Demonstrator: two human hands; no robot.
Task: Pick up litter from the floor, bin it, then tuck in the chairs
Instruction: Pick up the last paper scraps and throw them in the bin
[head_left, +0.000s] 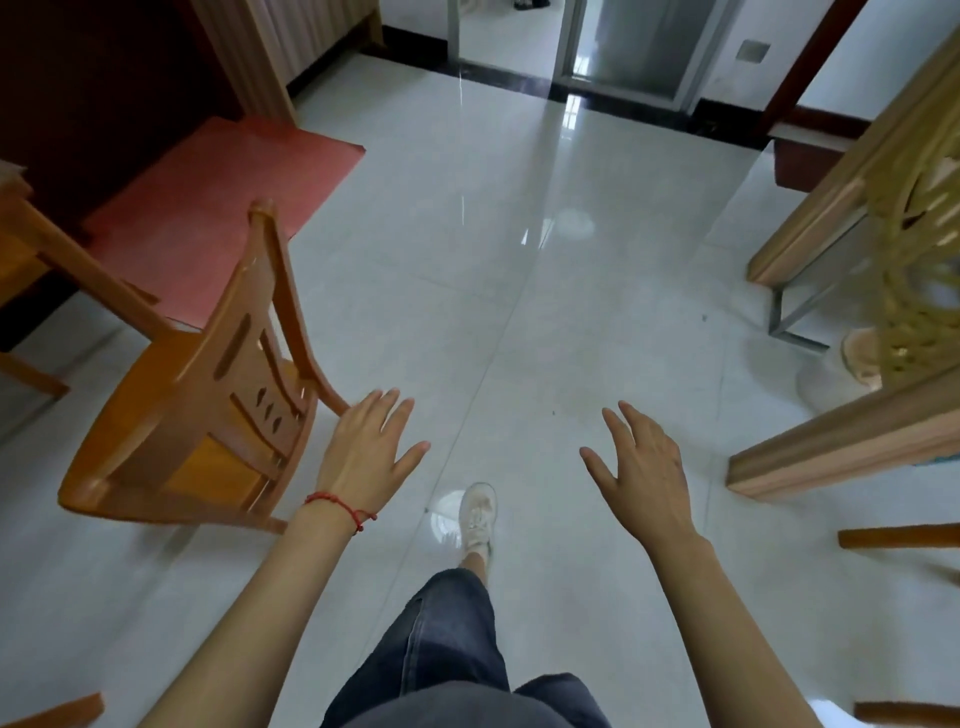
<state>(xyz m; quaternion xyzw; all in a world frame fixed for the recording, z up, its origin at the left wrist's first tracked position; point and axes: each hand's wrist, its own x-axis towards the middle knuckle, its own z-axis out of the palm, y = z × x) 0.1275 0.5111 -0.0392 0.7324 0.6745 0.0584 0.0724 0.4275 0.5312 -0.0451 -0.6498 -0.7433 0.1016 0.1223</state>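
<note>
An orange wooden chair (208, 410) stands at the left on the white tiled floor (519, 286), its back turned towards me and tilted in the wide view. My left hand (366, 447), with a red string on the wrist, hovers open just right of the chair's back, close to its rear leg without gripping it. My right hand (639, 467) is open over bare tiles, fingers spread, holding nothing. No litter shows on the floor except tiny dark specks (704, 318). No bin is in view.
A wooden table leg (78, 265) and a red mat (208, 208) lie at the left. A carved wooden frame (852, 208) and a beam (831, 457) stand at the right. More chair parts (898, 535) poke in at right. My shoe (479, 514) steps forward. A doorway (509, 41) lies ahead.
</note>
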